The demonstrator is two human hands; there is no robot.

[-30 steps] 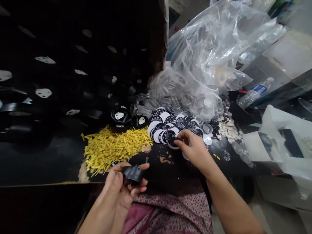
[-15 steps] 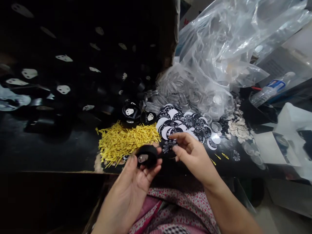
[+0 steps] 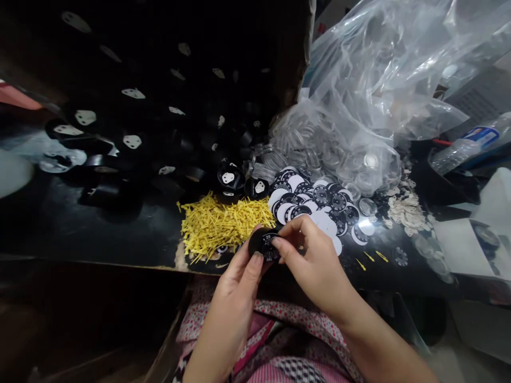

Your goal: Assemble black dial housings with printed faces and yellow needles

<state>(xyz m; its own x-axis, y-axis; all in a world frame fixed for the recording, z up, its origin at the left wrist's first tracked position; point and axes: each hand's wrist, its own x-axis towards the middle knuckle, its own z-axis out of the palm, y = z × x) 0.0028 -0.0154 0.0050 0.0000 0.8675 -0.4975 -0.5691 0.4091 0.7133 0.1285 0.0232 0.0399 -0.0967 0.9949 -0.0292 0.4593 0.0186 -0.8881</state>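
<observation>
My left hand (image 3: 243,271) is closed around a round black plastic housing (image 3: 255,242), held just over the table's front edge. Between the thumb and fingers of my right hand (image 3: 303,244) is a black dial disc with white numbers (image 3: 269,246), pressed against the housing's face. Whether the disc sits fully inside the housing I cannot tell. Left of the hands lies a heap of yellow pointers (image 3: 223,221). Behind my right hand spreads a pile of black-and-white dial discs (image 3: 299,199).
Clear plastic covers (image 3: 295,149) spill from a large plastic bag (image 3: 375,80). Black housings with pale plates (image 3: 228,178) fill the back left. Small pale metal plates (image 3: 407,210), a white box (image 3: 459,244) and a plastic bottle (image 3: 467,146) stand at the right.
My hands have come together. The housing has turned from its pale-plated side, and the dial disc, apart from it before, now meets its face. The view has shifted left.
</observation>
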